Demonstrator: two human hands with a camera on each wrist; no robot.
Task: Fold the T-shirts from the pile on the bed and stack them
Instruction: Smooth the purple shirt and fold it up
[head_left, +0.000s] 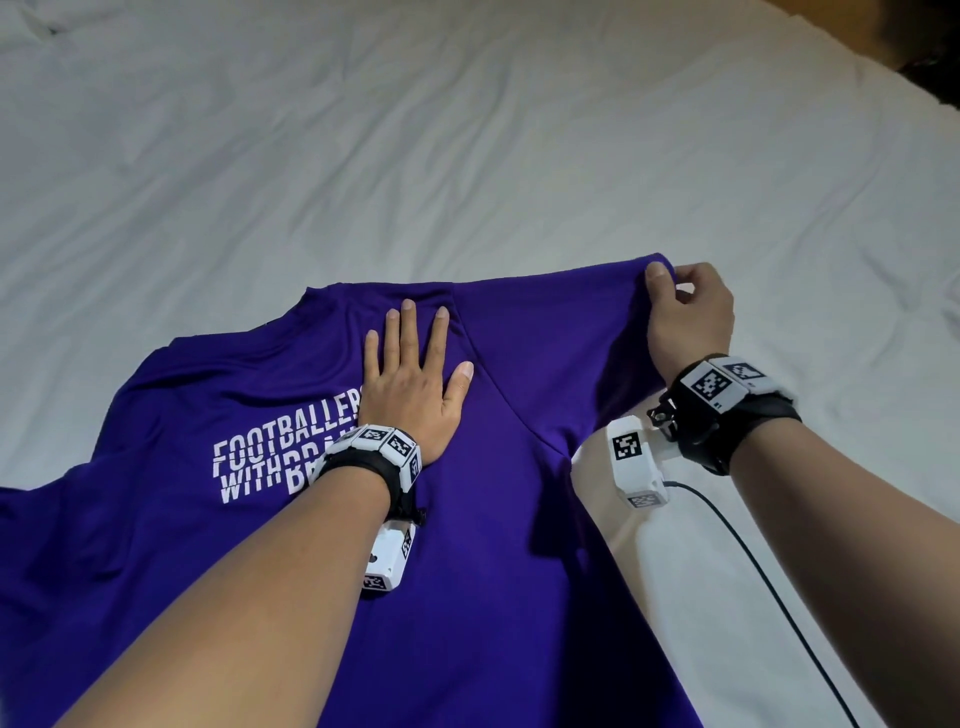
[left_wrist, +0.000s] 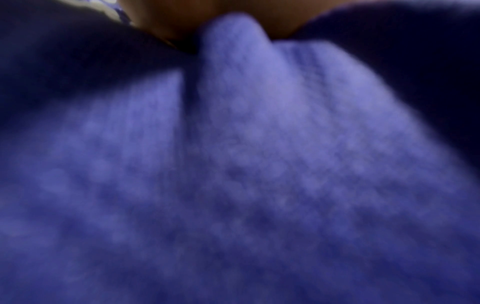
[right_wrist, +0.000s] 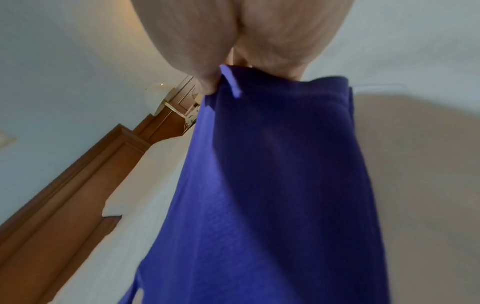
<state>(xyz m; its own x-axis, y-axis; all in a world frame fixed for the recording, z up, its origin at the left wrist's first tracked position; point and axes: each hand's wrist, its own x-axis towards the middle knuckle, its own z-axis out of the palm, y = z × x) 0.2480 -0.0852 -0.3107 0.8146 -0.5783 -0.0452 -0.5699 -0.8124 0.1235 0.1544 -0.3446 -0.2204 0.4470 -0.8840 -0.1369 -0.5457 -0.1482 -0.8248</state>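
Purple cotton T-shirt with white block lettering (head_left: 467, 519), 1 only, spread across the near edge of white-sheeted bed (head_left: 467, 130), covering that part of the sheet. Left hand (head_left: 410, 384) flat on it, fingers straight and spread, covering part of the lettering. Right hand (head_left: 688, 312) pinching the sleeve (head_left: 587, 332) end, lifted off the sheet. Black cable (head_left: 753, 561) trailing near the bed's right edge. Brown wooden headboard (right_wrist: 78, 174) and 1 round wall lamp (right_wrist: 155, 98) beyond, seen from the right wrist.
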